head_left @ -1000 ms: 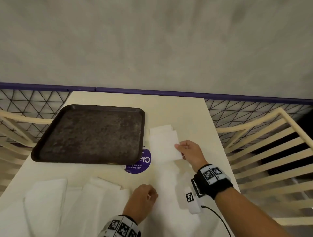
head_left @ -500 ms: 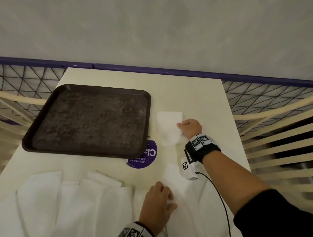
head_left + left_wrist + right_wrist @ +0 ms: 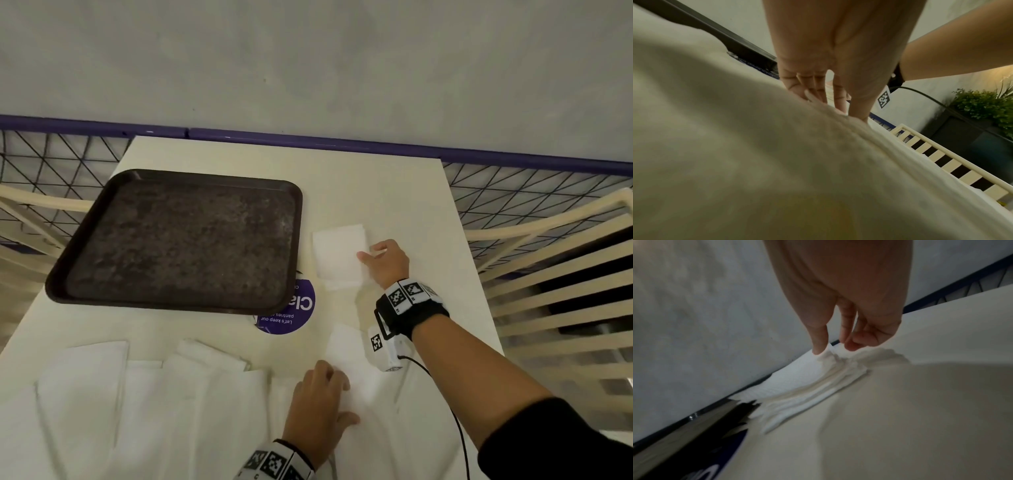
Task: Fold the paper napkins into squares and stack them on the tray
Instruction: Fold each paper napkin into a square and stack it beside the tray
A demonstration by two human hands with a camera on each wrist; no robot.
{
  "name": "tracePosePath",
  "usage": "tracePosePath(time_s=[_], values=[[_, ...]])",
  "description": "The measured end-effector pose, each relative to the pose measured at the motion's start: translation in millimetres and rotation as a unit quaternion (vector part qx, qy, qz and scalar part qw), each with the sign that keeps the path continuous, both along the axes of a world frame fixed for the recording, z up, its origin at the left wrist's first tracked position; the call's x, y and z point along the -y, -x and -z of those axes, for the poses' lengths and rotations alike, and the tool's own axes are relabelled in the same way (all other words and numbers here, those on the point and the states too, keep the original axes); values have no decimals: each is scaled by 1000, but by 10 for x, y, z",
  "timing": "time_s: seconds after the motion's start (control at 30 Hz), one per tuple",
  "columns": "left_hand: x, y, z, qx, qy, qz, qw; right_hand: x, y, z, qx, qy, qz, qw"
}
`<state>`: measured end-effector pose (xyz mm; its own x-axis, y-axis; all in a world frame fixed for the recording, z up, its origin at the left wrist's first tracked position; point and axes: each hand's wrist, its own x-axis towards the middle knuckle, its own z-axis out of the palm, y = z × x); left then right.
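My right hand (image 3: 387,262) pinches a folded napkin (image 3: 339,255) beside the tray (image 3: 68,274) — left hand (image 3: 318,404) flat on unfolded napkins (image 3: 144,404); next, I'd say, tray placement.

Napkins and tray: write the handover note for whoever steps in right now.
Right hand: fingers pinch the near right corner of the folded napkin stack, which lies on the table just right of the tray.
Left hand: rests on the unfolded napkins at the near edge, fingers on a sheet; grip unclear.
Done: a few napkins folded into squares and piled beside the tray.
Left: the tray holds nothing yet; move the stack onto it, then fold and add the remaining sheets.
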<state>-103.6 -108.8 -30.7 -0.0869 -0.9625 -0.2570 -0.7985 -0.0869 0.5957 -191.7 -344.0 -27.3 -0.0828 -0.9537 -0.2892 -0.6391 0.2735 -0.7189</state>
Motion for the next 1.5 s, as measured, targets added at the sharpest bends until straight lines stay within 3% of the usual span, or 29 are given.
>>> tracePosePath(time_s=[0.2,0.37,0.43,0.53,0.67,0.77,0.9,1.0,1.1,1.3,1.5], values=[[2,-17,50,-34,-21,-30,999,-613,196,-261,5,18,-35,999],[-21,-81,60,-43,-42,-120,991,-1445,529,-108,-80,-147,-105,980],[-21,-101,62,-82,-59,-149,984,-1679,593,-67,-95,-172,-127,972],[-26,-127,55,-140,-64,-178,972,-1813,602,-69,-64,-174,-121,975],[-56,-169,15,-148,-35,-208,966,-1846,591,-116,-40,-133,-117,983],[-99,-217,-47,-171,-32,-228,958,-1907,626,-184,21,-116,-117,986],[-187,-294,-202,-181,-47,-180,966,-1974,716,-326,161,-120,-129,971],[-282,-311,-375,-294,-95,-142,940,-2019,736,-480,248,-103,-118,956],[-363,-277,-546,-389,-81,-143,907,-2070,701,-655,344,-102,-95,928],[-385,-342,-837,-446,4,-198,873,-2235,719,-846,349,-130,-159,914],[-530,-403,-975,-412,-29,-135,901,-2313,715,-925,388,-94,-147,905]])
